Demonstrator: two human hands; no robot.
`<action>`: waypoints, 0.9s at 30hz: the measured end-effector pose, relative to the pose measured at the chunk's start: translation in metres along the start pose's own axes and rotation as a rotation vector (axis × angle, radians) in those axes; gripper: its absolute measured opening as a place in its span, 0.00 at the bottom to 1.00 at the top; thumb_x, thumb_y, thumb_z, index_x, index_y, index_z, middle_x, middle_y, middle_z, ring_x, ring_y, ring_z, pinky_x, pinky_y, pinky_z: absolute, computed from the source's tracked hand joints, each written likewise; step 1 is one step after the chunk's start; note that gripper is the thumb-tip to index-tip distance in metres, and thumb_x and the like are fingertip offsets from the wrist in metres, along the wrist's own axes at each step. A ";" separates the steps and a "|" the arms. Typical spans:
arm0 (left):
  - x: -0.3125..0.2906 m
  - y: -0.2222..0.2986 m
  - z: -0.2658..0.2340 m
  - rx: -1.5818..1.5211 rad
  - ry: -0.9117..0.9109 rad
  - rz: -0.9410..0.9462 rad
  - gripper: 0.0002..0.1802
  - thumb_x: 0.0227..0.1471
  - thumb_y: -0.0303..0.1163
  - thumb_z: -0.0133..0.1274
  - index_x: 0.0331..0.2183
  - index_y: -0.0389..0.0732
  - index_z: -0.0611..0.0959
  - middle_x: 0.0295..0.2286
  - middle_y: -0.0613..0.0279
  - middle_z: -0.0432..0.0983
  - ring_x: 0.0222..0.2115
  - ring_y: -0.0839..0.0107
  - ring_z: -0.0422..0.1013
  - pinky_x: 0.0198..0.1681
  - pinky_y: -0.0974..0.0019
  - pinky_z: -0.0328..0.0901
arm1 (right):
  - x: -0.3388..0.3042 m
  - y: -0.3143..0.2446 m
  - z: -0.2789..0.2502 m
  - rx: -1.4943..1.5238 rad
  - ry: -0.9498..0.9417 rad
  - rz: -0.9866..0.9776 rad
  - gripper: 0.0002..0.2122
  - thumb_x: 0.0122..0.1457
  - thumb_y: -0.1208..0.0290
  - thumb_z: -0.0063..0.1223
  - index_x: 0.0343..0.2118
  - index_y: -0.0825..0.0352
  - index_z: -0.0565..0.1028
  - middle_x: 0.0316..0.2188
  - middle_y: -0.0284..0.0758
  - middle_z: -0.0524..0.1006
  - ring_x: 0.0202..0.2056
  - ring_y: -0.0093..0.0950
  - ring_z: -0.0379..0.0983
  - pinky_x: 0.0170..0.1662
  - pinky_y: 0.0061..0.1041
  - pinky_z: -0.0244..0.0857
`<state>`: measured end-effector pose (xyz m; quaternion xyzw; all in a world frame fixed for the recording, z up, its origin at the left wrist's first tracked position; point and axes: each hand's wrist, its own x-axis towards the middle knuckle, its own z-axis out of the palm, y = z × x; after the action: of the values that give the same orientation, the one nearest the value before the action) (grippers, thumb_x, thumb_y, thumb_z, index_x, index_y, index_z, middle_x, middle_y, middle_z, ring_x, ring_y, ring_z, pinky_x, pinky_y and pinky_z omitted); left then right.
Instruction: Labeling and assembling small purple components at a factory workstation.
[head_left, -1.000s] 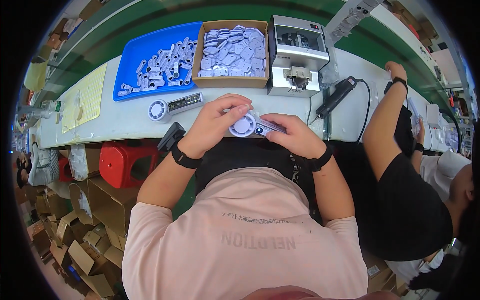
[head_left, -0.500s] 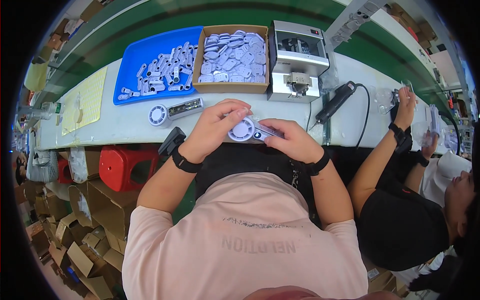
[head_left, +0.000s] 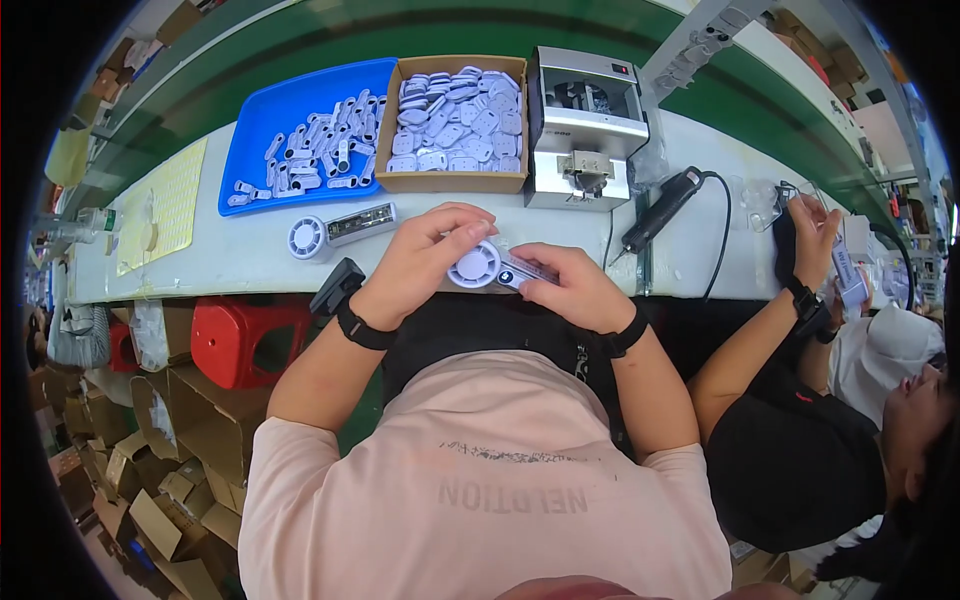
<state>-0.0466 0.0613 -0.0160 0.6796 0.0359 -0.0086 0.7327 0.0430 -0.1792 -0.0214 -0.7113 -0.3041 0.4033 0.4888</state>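
A pale handheld fan (head_left: 474, 265), with a round slotted head and a slim handle, is held between my hands at the table's near edge. My left hand (head_left: 428, 255) grips the round head from its left side, thumb on top. My right hand (head_left: 578, 284) is closed round the handle, its thumb near a dark round spot below the head. The fingers hide part of the handle. To the left, a second fan (head_left: 307, 237) lies on the table, its handle open with dark inner parts showing.
Behind stand a blue tray (head_left: 232, 185) of small pale parts, a cardboard box (head_left: 455, 182) of pale flat pieces and a silver-black machine (head_left: 586, 130). An electric screwdriver (head_left: 664, 212) lies to the right with its cord. A co-worker's hand (head_left: 812, 240) is at far right.
Both my hands keep their hold on the fan with little movement. The view has shifted slightly. At right, the co-worker's raised hand has come lower, toward a pale fan-like piece.
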 end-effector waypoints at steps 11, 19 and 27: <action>0.002 -0.001 0.001 -0.031 0.002 -0.012 0.15 0.67 0.34 0.55 0.43 0.31 0.86 0.46 0.58 0.80 0.46 0.72 0.75 0.52 0.68 0.68 | 0.000 0.007 0.003 0.056 0.036 -0.032 0.22 0.60 0.77 0.57 0.57 0.76 0.74 0.42 0.35 0.80 0.39 0.21 0.76 0.46 0.23 0.72; 0.000 -0.002 -0.003 -0.015 -0.012 -0.012 0.15 0.66 0.34 0.56 0.44 0.31 0.86 0.44 0.58 0.81 0.45 0.73 0.75 0.51 0.68 0.68 | 0.001 0.009 0.011 0.112 0.043 -0.033 0.21 0.61 0.77 0.57 0.57 0.76 0.74 0.42 0.35 0.80 0.38 0.21 0.76 0.45 0.23 0.72; 0.001 -0.001 -0.004 -0.005 -0.019 -0.041 0.14 0.67 0.33 0.53 0.44 0.31 0.85 0.47 0.59 0.81 0.47 0.73 0.74 0.54 0.67 0.67 | 0.002 0.008 0.008 0.102 0.036 0.000 0.21 0.61 0.77 0.56 0.57 0.76 0.74 0.42 0.35 0.80 0.38 0.21 0.77 0.45 0.23 0.72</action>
<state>-0.0462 0.0649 -0.0172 0.6768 0.0429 -0.0299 0.7343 0.0376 -0.1767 -0.0315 -0.6926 -0.2743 0.4056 0.5297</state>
